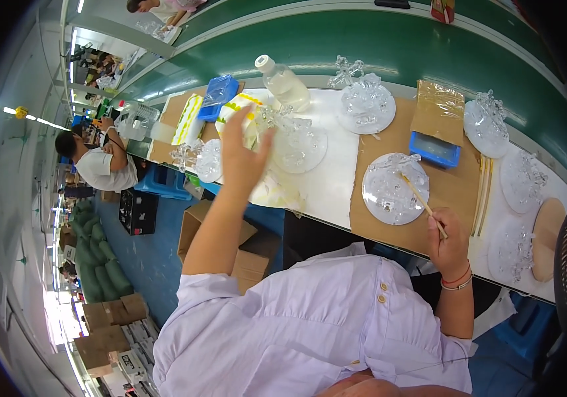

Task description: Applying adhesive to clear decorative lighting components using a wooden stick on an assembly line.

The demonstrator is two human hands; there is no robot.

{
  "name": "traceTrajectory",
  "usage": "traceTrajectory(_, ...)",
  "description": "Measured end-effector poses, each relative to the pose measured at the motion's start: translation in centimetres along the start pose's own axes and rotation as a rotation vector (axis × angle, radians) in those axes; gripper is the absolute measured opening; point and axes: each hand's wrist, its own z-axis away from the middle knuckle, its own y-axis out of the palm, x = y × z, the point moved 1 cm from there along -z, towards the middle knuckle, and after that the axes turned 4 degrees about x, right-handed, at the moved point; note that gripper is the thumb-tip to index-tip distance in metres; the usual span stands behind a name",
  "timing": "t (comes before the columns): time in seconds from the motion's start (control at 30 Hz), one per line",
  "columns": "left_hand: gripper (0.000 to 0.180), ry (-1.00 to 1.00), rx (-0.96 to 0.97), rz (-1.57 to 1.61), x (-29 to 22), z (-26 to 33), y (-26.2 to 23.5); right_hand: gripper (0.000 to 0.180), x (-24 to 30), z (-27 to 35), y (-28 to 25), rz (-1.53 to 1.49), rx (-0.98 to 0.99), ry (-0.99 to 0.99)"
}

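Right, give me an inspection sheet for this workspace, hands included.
Surface: white table, partly covered by a cardboard sheet.
Job's things: a round disc lies on the cardboard, with a stick slanting over it; more discs carry clear plastic pieces.
Clutter: capped bottle, blue tray, loose sticks side by side.
Left hand: fingers spread, nothing seen in it; contact with the pieces beside it cannot be told.
Right hand: closed on the stick.
Cables: nothing seen on the table.
Surroundings: co-worker at left, green sacks on the floor.
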Motion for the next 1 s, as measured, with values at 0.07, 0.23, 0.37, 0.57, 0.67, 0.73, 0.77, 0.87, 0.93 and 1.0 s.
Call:
traceTrajectory(0.07, 0.054, -0.154, -0.104, -0.058, 6.3, 0.4, -1.1, 0.009, 0.0, 0.2, 0.2, -0.009, 0.0, 0.008)
traceTrajectory(0.23, 0.064, -0.157, 0.112, -0.365, 12.3, 2.3, 0.1, 0.009, 0.3, 0.0, 0.1, -0.019, 0.007, 0.006)
traceTrajectory(0.37, 0.065, -0.157, 0.234, -0.418, 12.8, 3.1, 2.2, 0.01, 0.4, 0.2, 0.0, -0.013, -0.013, 0.009)
traceTrajectory(0.57, 0.024, 0.212, 0.001, -0.409, 16.1, 2.1, 4.0, 0.012, 1.0, -0.6, 0.0, 0.043, -0.047, -0.044)
traceTrajectory(0.67, 0.021, 0.137, 0.055, -0.418, 14.8, 2.0, 4.3, 0.013, 0.9, -1.0, -0.3, 0.048, -0.048, -0.061)
traceTrajectory(0.73, 0.021, 0.135, 0.028, -0.406, 14.4, 2.2, 4.3, 0.013, 0.9, -1.1, -0.2, 0.029, -0.046, -0.049)
traceTrajectory(0.77, 0.021, 0.144, 0.037, -0.393, 14.4, 2.0, 4.4, 0.013, 0.8, -1.1, -0.3, 0.018, -0.048, -0.066)
traceTrajectory(0.87, 0.024, 0.171, 0.027, -0.403, 14.4, 2.2, 4.1, 0.014, 0.8, -1.2, -0.3, 0.006, -0.054, -0.104)
traceTrajectory(0.93, 0.022, 0.122, 0.06, -0.432, 13.9, 2.2, 3.8, 0.015, 1.0, -1.2, -0.4, 0.01, -0.06, -0.119)
traceTrajectory(1.0, 0.019, 0.133, 0.053, -0.441, 13.6, 2.3, 3.5, 0.016, 1.1, -1.3, -0.5, -0.003, -0.052, -0.133)
